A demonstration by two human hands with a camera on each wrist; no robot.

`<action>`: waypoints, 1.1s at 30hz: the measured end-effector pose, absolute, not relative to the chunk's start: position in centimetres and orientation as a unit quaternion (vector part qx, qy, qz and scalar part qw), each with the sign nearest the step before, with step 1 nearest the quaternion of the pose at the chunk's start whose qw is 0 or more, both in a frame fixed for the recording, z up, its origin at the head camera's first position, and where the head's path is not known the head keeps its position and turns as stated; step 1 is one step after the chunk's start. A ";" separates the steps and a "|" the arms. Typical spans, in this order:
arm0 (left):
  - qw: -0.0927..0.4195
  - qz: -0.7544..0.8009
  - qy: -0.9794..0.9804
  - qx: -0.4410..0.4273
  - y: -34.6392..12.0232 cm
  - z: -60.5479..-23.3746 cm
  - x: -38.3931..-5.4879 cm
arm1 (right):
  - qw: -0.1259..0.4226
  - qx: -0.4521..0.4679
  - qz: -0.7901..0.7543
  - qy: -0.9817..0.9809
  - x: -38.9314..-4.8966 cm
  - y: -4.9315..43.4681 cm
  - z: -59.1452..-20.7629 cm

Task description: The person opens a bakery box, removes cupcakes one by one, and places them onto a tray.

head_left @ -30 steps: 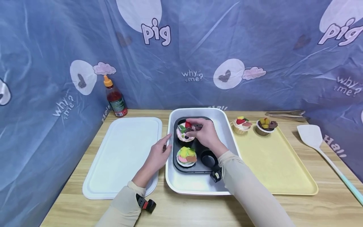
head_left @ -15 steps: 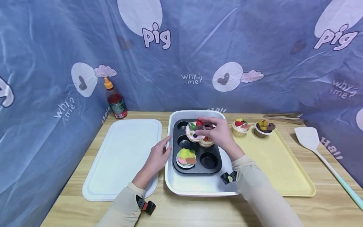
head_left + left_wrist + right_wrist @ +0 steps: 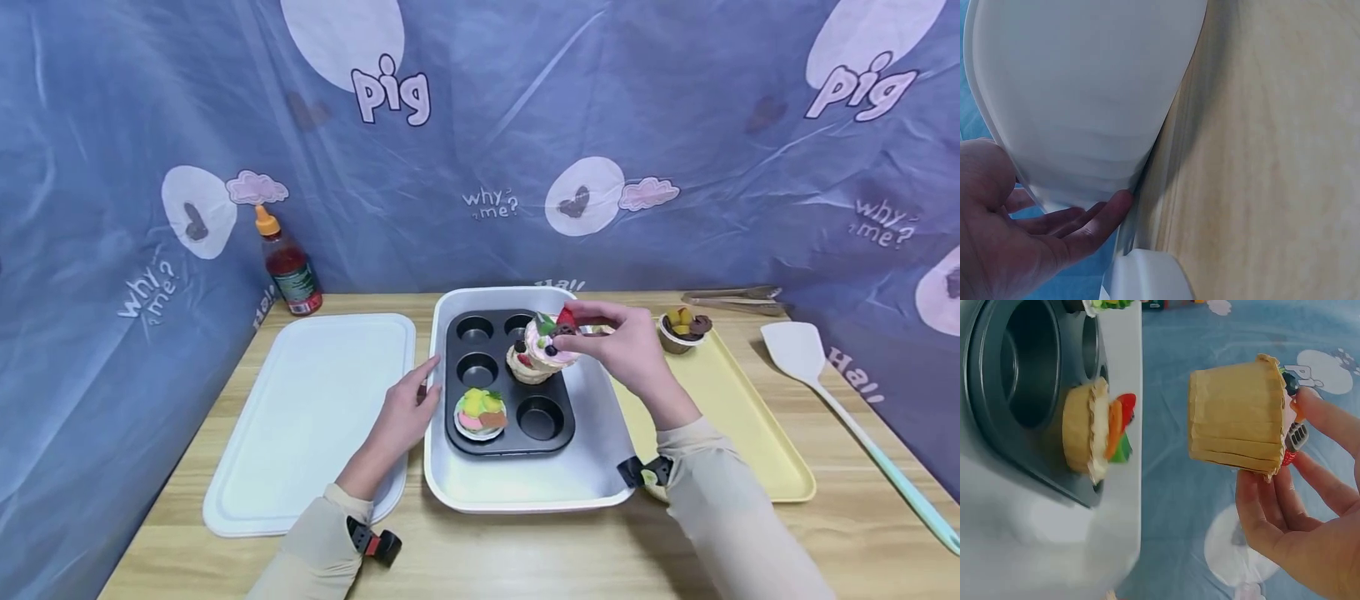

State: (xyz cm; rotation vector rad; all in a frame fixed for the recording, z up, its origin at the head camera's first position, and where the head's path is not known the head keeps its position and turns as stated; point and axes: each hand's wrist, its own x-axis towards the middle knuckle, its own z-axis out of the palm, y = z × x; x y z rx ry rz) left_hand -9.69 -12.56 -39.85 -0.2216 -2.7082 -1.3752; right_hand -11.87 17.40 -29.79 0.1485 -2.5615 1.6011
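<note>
In the head view my right hand [image 3: 633,346] pinches a pink-cream cupcake [image 3: 542,343] by its strawberry-and-chocolate topping, above the black muffin tin [image 3: 510,448]. The right wrist view shows its pleated tan wrapper [image 3: 1235,415] raised, fingertips at the topping. Below it a fruit-topped cupcake [image 3: 522,372] sits in a middle-right cup, partly covered in the head view. Another cupcake [image 3: 480,417] with yellow and pink topping fills the front-left cup. The tin lies inside a white deep tray [image 3: 517,496]. My left hand [image 3: 397,417] rests relaxed fingers against that tray's left side.
On the left lies a white flat tray [image 3: 307,417]; behind it stands a sauce bottle [image 3: 291,271]. A yellow tray [image 3: 738,442] on the right bears a chocolate cupcake [image 3: 681,332]. Metal tongs [image 3: 735,298] and a white-headed spatula [image 3: 795,354] lie farther right.
My right hand has lifted the pink-cream cupcake out of the tin's left column and carried it rightward, baring the middle-left cup. The left hand stays at the deep tray's side.
</note>
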 end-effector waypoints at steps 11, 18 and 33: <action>0.051 -0.449 -0.889 -0.073 -12.5 -39.9 -9.7 | 0.114 0.041 0.537 -0.835 -10.8 21.5 -30.1; 0.045 -0.446 -0.891 -0.067 -12.4 -40.0 -9.7 | 0.118 0.020 0.559 -0.821 -10.6 23.7 -31.1; 0.069 -0.437 -0.893 -0.082 -12.3 -40.1 -9.6 | 0.109 -0.026 0.592 -0.798 -11.0 27.7 -33.3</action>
